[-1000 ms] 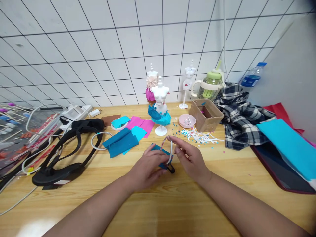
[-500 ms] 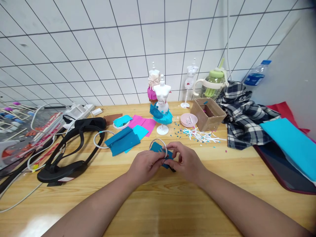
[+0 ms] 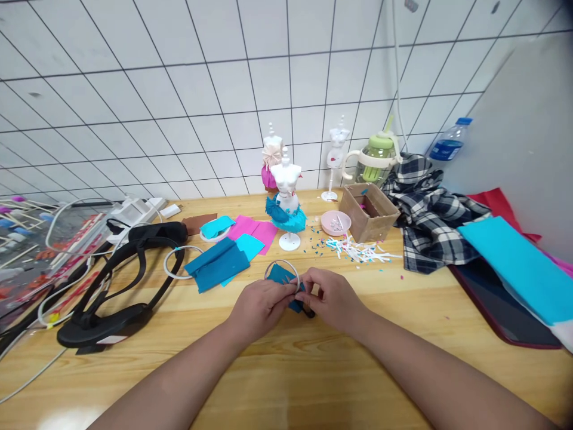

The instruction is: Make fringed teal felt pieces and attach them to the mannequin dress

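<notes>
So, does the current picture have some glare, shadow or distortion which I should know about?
Head view: whitish glare on the table at lower left; head view: soft shading between the forearms, below the left hand and right hand; head view: lines on the tiled wall fan outward, likely wide-angle distortion; head view: upper right corner darkens.

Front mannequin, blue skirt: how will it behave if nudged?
The front mannequin would probably tip if pushed high: its torso stands on a narrow stem and round base. The torso's smooth-looking surface may be slippery. The ruffled blue skirt would likely give when squeezed.
</notes>
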Motion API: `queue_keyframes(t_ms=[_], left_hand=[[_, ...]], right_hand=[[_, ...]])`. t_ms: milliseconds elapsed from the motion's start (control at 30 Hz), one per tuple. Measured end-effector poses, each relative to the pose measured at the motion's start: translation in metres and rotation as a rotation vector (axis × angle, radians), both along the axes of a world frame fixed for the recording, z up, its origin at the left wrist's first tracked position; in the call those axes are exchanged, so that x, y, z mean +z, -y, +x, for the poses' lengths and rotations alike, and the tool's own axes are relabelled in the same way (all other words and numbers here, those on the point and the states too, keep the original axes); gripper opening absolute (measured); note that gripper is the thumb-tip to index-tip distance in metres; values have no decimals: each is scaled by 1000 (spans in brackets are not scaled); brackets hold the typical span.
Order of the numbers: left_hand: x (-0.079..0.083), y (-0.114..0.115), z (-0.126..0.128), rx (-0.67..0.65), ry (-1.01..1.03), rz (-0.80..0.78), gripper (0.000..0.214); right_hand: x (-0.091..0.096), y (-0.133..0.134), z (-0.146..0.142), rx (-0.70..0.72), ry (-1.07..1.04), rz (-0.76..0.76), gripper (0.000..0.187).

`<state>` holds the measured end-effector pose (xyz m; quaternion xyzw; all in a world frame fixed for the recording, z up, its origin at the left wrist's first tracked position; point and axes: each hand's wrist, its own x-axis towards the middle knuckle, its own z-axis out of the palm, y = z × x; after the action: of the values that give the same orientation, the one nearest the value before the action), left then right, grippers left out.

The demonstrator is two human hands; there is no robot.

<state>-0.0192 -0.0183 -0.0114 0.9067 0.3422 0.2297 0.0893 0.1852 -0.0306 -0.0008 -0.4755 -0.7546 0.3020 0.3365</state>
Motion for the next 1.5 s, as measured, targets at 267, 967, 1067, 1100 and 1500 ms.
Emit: queue_keyframes(t_ms=[267,967,1067,1100,1500], left_hand=[[6,2,3,44,29,-90,22],[11,-4,-2,225,156,-90,18],[12,-2,4,312,251,-184,21],[11,-3,4,338,307,-234,21],[9,-45,-50,605,32,-3,30]], right_hand=[[-3,0,4,-58,-39,136,31],[7,0,12,-40,98,351,9],[8,4,7,25,157,366,10],[9,6,5,41,169,375,10],[9,-4,24,-26,-20,245,10]])
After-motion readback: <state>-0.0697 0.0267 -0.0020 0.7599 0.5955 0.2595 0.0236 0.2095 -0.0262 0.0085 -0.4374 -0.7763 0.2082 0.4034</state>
